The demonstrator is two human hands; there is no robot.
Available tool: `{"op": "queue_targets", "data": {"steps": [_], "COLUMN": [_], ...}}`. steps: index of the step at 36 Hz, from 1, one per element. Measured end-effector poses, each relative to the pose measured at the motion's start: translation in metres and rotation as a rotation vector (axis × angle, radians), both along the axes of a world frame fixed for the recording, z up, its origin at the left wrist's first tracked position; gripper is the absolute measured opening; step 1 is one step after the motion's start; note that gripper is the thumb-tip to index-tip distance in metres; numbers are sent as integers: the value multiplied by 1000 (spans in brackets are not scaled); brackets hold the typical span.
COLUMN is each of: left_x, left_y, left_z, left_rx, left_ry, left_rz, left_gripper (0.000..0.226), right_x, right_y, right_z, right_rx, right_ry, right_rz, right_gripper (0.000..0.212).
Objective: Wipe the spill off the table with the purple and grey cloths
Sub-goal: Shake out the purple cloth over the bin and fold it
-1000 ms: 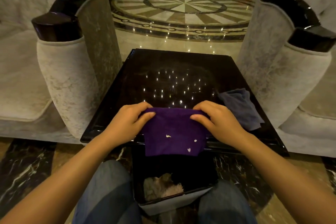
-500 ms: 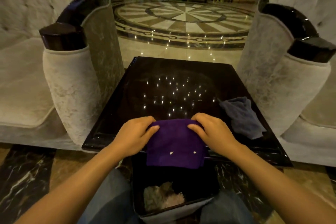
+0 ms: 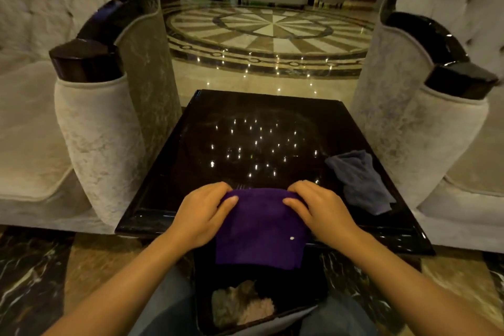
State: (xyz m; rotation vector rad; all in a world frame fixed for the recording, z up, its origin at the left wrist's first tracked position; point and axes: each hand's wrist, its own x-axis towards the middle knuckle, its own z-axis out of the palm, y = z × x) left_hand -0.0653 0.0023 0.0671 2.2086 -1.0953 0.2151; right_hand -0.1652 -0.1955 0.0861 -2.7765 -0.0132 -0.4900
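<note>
The purple cloth [image 3: 259,229] hangs over the near edge of the glossy black table [image 3: 245,123], its lower half dangling above a bin. One small white crumb clings to its front. My left hand [image 3: 201,213] grips the cloth's upper left corner and my right hand [image 3: 319,210] grips the upper right corner, both resting at the table edge. The grey cloth [image 3: 360,180] lies crumpled on the table's right side, apart from both hands.
A black bin [image 3: 313,281] with crumpled waste inside stands between my knees, right below the purple cloth. Pale upholstered armchairs [image 3: 95,131] [image 3: 425,131] flank the table closely on both sides. Polished patterned floor stretches beyond the far edge.
Both hands stay on the purple cloth's top corners. Several white crumbs on its front have dropped to one. The view has tilted upward.
</note>
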Motion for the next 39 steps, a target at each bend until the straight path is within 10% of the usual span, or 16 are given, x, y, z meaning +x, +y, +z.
{"op": "queue_targets", "data": {"steps": [39], "left_x": [40], "left_y": [-18], "left_z": [42], "left_rx": [-109], "left_ry": [-164], "left_rz": [-61], "left_gripper": [20], "right_x": [28], "right_y": [-29], "right_z": [41], "right_rx": [58], "right_ry": [-96], "right_rz": [12], "right_gripper": [20]}}
